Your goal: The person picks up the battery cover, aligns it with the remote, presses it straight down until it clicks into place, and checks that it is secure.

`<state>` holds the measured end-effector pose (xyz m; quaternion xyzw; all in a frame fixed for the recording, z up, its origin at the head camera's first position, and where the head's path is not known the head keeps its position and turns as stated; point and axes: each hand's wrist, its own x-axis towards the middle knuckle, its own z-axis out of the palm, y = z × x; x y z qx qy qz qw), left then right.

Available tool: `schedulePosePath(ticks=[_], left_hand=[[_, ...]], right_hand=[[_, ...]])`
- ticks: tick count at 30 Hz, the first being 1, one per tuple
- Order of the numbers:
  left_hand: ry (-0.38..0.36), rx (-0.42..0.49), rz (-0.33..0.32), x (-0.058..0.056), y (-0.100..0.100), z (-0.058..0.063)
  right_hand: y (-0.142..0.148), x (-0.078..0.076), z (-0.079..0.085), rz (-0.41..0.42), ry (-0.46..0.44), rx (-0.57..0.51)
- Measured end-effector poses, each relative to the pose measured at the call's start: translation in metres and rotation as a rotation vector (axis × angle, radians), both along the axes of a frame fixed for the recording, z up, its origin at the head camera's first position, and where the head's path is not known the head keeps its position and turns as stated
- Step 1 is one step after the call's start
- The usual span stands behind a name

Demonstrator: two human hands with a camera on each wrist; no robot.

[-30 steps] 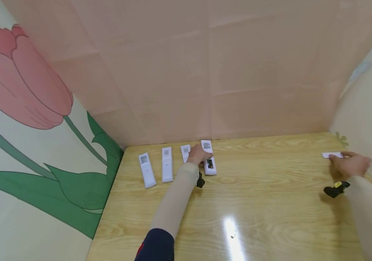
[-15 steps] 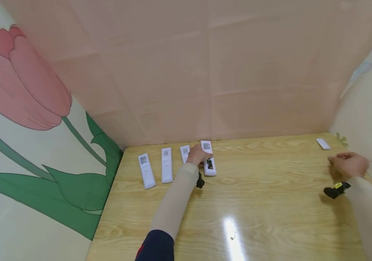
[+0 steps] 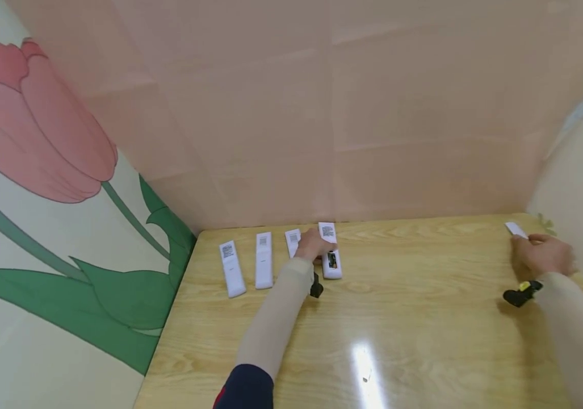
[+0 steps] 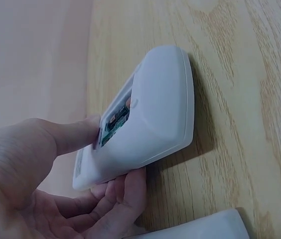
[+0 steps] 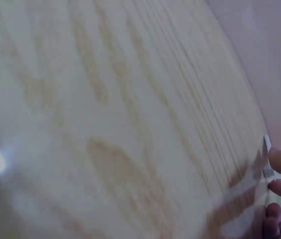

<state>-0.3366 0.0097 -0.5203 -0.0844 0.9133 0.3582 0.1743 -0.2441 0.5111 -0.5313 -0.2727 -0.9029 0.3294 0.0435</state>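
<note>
My left hand (image 3: 313, 245) grips a white remote control (image 3: 332, 264) near the back of the table. In the left wrist view its battery compartment (image 4: 115, 122) is uncovered, with green and dark parts inside. The thumb lies by the compartment and the other fingers curl under the side. At the far right, the thumb and a finger of my right hand (image 3: 544, 254) pinch the near end of a small white cover (image 3: 516, 229), which lies on the table. In the right wrist view the cover (image 5: 268, 171) shows only as a sliver at the edge.
Left of the left hand lie three more white remotes, backs up: the far-left remote (image 3: 232, 268), the middle remote (image 3: 263, 261) and a third remote (image 3: 292, 238) partly hidden by the hand. A pink cloth (image 3: 250, 142) hangs behind the wooden table (image 3: 424, 318).
My right hand first held the cover crosswise, then let it go at the back right of the table. Now its fingers have come back onto the cover. The left hand stays put.
</note>
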Motion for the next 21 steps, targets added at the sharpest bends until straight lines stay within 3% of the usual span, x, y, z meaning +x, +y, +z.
schedulePosePath(ticks=[8,21], left_hand=[[-0.04,-0.011,0.005,-0.005,0.004,-0.002],[-0.007,-0.03,0.008,0.0,0.005,0.004]], right_hand=[[0.004,-0.006,-0.01,-0.108,-0.085,0.014],[0.001,0.005,0.001,-0.057,0.052,0.005]])
